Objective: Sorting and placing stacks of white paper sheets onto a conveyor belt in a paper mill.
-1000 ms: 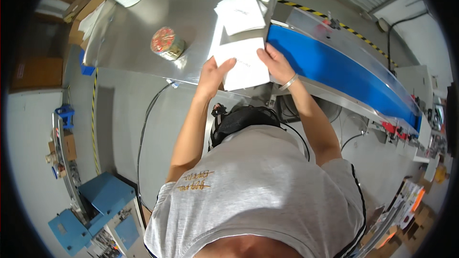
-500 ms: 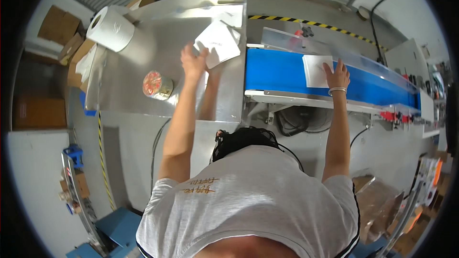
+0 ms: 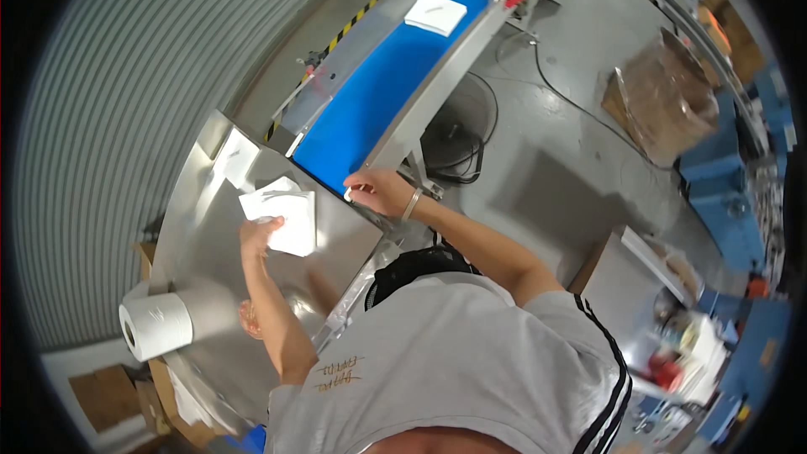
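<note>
My left hand (image 3: 257, 237) grips the near edge of a flat white square packet (image 3: 294, 223) on the steel table (image 3: 223, 244), thumb on top. Its other fingers are partly hidden at the packet's edge. Another flat white piece (image 3: 236, 158) lies beyond it by the table's far edge. Over the near end of the blue conveyor belt (image 3: 361, 109), my right hand (image 3: 382, 193) has its fingers bent and apart, with nothing visible in them. Farther along the belt rests a white square packet (image 3: 435, 13), touched by neither hand.
A large white roll (image 3: 160, 325) stands at the table's left end. Behind my left forearm, a reddish round item (image 3: 250, 319) is partly hidden. A black fan (image 3: 458, 134) sits under the conveyor. A plastic-lined carton (image 3: 668, 101) is on the floor to the right.
The view has swung to the right. My right hand has left the packet on the belt, which is now farther along. My left hand has taken hold of a packet on the table.
</note>
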`<action>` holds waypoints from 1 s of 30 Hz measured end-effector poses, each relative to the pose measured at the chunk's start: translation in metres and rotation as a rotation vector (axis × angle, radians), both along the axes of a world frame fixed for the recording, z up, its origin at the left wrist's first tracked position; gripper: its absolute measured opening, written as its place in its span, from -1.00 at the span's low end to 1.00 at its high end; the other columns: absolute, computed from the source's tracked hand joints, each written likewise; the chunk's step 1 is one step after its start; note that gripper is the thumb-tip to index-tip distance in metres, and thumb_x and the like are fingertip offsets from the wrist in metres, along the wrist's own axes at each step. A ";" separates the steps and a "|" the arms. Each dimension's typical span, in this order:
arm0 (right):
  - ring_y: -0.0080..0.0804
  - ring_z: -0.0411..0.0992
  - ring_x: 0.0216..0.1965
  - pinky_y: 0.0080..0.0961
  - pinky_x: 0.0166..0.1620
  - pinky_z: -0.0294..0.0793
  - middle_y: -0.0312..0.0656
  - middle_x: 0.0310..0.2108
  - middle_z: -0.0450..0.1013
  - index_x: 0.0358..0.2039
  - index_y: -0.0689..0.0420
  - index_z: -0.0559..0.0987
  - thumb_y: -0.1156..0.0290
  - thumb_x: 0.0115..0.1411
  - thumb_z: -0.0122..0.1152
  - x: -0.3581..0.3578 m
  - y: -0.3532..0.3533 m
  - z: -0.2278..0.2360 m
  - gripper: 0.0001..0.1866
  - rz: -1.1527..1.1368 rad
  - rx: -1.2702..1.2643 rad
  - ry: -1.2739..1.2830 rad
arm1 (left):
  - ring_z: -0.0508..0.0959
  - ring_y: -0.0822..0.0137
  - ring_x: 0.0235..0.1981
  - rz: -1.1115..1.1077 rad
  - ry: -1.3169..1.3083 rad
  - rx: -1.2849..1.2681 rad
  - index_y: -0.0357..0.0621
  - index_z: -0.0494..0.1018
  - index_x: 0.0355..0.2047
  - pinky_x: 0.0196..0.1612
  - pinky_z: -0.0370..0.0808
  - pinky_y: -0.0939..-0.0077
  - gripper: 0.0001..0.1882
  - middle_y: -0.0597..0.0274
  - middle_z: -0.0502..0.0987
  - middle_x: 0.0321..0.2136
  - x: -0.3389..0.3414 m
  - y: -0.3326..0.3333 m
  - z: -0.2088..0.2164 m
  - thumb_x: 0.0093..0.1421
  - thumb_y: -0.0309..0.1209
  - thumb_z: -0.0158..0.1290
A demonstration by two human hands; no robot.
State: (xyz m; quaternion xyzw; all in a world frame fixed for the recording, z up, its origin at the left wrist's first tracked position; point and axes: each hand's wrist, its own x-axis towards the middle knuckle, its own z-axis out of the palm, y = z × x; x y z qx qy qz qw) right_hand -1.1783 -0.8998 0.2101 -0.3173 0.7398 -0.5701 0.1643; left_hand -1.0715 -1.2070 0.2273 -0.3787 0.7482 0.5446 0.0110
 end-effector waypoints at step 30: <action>-0.39 0.30 0.02 -0.46 0.00 0.35 -0.23 0.00 0.32 0.21 0.07 0.15 0.41 -0.02 0.30 0.619 0.371 -0.005 -0.22 -1.516 -0.847 -0.614 | 0.43 0.26 -0.01 -1.554 -0.780 0.891 -0.20 0.19 0.13 0.04 0.39 0.32 -0.34 0.17 0.41 -0.03 0.323 0.571 -0.030 0.03 -0.41 0.20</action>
